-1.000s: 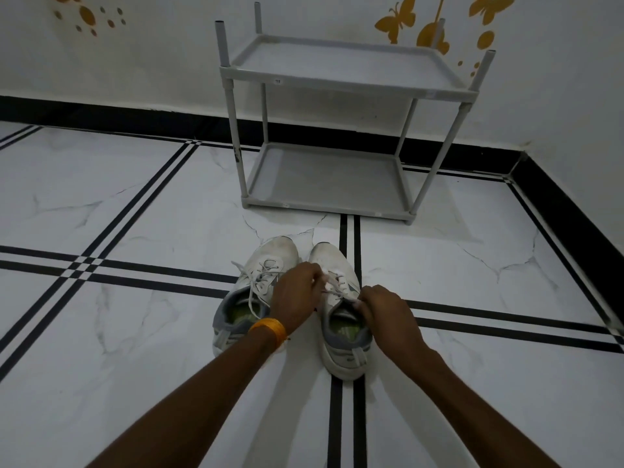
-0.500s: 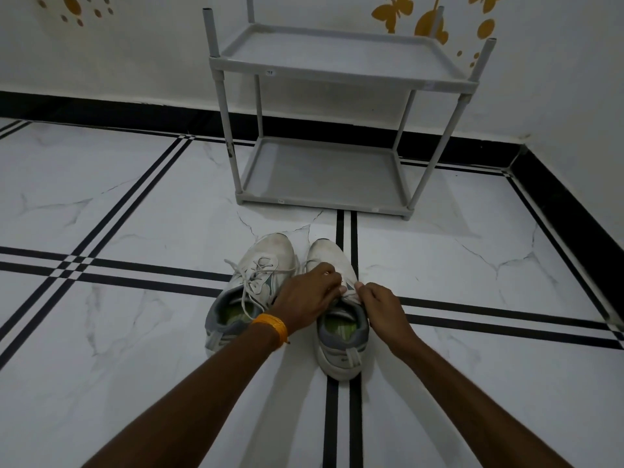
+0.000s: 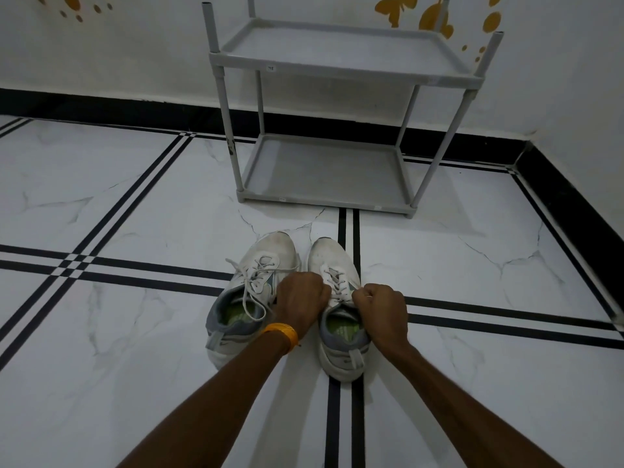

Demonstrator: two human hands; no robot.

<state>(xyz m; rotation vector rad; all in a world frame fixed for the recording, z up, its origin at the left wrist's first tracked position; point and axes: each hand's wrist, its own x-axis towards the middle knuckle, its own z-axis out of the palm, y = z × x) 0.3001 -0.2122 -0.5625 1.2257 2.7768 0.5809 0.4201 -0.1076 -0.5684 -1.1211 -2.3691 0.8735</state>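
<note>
Two fists, I see: left hand (image 3: 300,307) and right hand (image 3: 380,312) pinch the laces (image 3: 335,282) of the right shoe (image 3: 329,256); rack (image 3: 324,201) at twelve o'clock.

We are looking at a white marble floor (image 3: 118,383) crossed by black stripes, where a grey two-tier rack (image 3: 324,177) is standing against a white wall (image 3: 152,52) with orange butterfly stickers (image 3: 395,8).

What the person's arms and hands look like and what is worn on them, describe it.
The left arm and right arm are bare, with no sleeves in view. The left hand and right hand wear no gloves. An orange wristband circles the left wrist; the right wrist carries nothing.
</note>
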